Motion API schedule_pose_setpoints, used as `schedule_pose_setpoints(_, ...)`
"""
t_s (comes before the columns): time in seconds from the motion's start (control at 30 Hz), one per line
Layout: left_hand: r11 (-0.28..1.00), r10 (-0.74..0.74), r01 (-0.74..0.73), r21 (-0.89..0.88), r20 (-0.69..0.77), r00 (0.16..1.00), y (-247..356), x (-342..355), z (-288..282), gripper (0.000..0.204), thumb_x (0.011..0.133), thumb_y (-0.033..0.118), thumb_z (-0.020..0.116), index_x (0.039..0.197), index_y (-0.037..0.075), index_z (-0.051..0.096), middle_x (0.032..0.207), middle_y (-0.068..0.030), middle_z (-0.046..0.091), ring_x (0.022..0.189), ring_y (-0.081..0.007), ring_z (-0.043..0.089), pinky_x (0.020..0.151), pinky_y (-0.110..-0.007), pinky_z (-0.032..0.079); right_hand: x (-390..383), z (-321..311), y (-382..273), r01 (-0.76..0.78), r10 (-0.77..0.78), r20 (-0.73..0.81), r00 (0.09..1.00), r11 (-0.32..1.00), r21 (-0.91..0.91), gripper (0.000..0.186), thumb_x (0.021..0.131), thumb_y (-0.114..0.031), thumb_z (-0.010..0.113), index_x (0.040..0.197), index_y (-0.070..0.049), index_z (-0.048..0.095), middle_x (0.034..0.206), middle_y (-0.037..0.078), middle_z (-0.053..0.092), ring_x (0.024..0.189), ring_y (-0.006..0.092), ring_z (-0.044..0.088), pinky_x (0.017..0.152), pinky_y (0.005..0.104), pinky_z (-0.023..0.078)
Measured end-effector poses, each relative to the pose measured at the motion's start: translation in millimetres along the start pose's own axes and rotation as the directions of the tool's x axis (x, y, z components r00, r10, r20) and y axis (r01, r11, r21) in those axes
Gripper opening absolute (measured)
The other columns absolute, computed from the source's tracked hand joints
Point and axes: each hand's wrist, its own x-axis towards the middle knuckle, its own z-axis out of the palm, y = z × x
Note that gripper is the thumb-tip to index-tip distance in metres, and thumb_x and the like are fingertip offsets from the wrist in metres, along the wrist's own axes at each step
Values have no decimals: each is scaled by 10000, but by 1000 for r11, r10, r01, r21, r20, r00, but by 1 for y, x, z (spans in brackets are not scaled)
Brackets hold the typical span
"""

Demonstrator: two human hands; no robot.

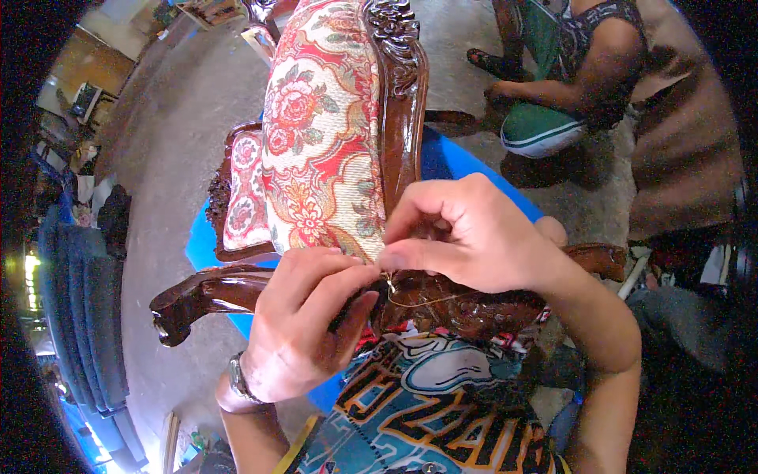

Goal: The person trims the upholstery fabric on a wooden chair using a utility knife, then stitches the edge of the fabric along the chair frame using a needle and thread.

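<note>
A carved chair with glossy dark-brown wood (404,118) lies tipped in front of me, with red-and-cream floral upholstery (316,142). At the lower corner of this fabric, beside the wooden edge, my two hands meet. My left hand (304,324), a watch (238,378) on its wrist, has its fingers bent and pressed together on the corner; what they grip is hidden. From above right, my right hand (474,237) pinches with thumb and forefinger at the same spot. A thin gold-coloured cord (392,294) hangs from between the fingertips and curves away to the right.
A curved chair leg (213,288) juts out to the left, and another wooden end (596,259) to the right. Under the chair is a blue surface (207,245). At the upper right another person (604,63) sits near a green-and-white cushion-like item (541,126). Dark stacked material (83,300) stands at the left.
</note>
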Motion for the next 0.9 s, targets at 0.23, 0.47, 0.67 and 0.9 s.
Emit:
schedule_pose_setpoints(0.23, 1000, -16, 16, 9, 0, 1000, 2, 8, 1, 288, 686, 44, 817, 931, 68, 668, 874, -82, 627, 794, -270, 612, 668, -373, 507, -1, -1, 1, 16, -15, -91, 996, 1000, 12, 118, 889, -82, 706, 933, 1, 635, 778, 39, 668, 694, 79, 630, 613, 224, 493)
schedule_pose_setpoints(0.47, 1000, 22, -22, 21, 8, 1000, 1, 7, -1, 359, 656, 105, 858, 962, 59, 677, 900, -92, 649, 802, -274, 622, 698, -372, 510, 5, 7, 3, 241, -273, -73, 959, 924, -297, 159, 849, -146, 746, 856, -3, 677, 732, 102, 689, 656, 125, 633, 617, 283, 493)
schedule_pose_setpoints(0.67, 986, -108, 115, -122, 63, 992, -10, 5, -9, 456, 642, 96, 876, 1042, 7, 675, 965, -117, 688, 903, -254, 649, 803, -352, 514, 4, 3, 1, 196, -205, -1, 979, 940, -278, 152, 875, -138, 719, 907, 5, 680, 765, 90, 693, 701, 104, 628, 644, 270, 495)
schedule_pose_setpoints(0.9, 968, -54, 86, -234, 139, 989, -24, 11, -11, 264, 719, 109, 822, 964, 76, 731, 908, -67, 659, 891, -230, 618, 798, -345, 484, -2, 6, 7, 164, -177, -81, 981, 976, -145, 204, 884, -136, 711, 1012, 15, 658, 819, 87, 691, 735, 115, 628, 670, 282, 504)
